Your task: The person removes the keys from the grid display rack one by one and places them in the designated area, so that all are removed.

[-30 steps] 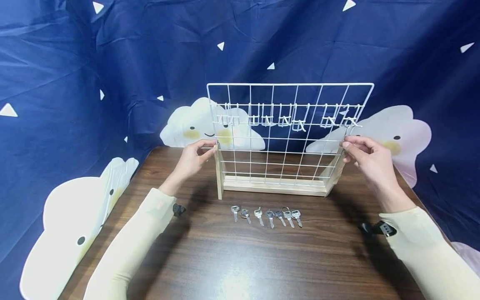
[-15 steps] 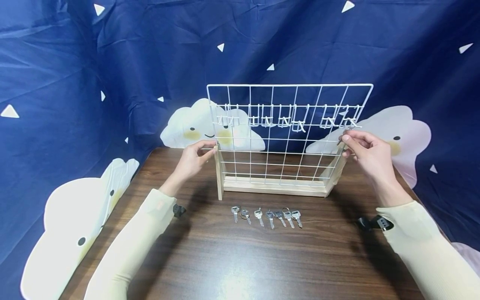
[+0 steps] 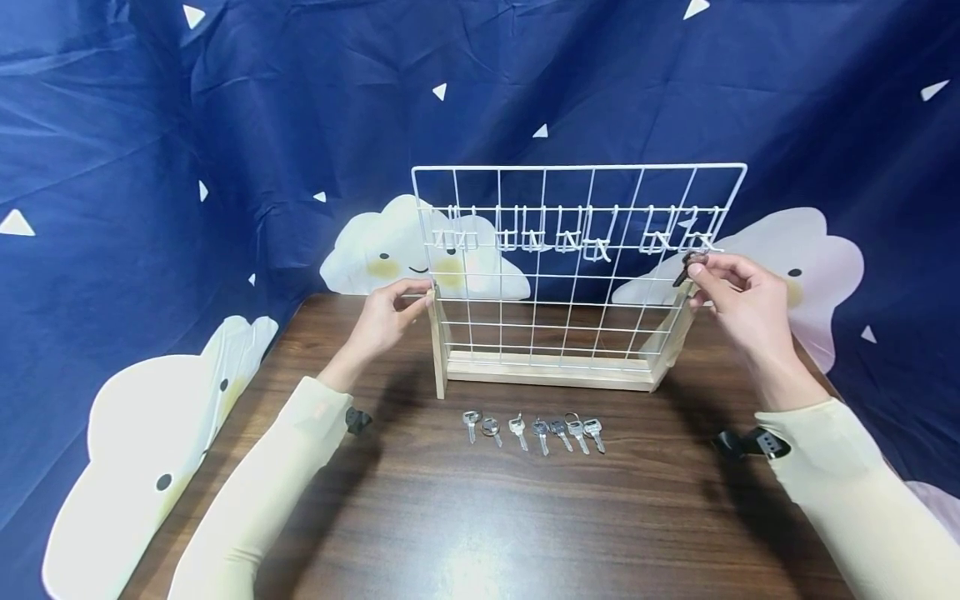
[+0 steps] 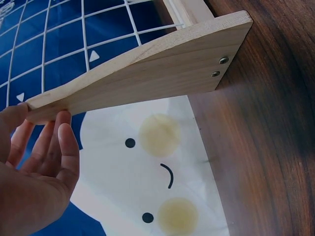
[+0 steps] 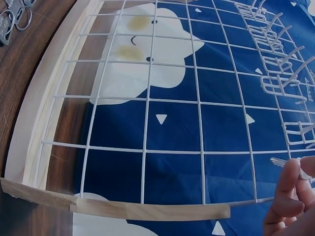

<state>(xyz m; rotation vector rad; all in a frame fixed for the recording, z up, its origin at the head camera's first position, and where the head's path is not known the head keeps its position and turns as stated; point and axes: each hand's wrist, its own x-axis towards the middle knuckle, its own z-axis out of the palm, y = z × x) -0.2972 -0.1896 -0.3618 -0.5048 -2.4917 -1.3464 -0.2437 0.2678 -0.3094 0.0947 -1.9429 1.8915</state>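
Note:
A white wire grid rack stands on a wooden base, with several white hooks hung along an upper bar. My left hand holds the top of the left wooden side panel, thumb on one face and fingers on the other. Between thumb and fingertips, my right hand pinches a key, just below the rightmost hook. In the right wrist view the key's toothed blade sticks out past the fingertips; its head is mostly hidden.
Several silver keys, some with rings, lie in a row on the brown wooden table before the rack. A dark blue curtain with white triangles and clouds hangs close behind.
My right hand has risen a little from beside the right side panel toward the rightmost hook. The key in its fingers has come into view. My left hand has stayed put.

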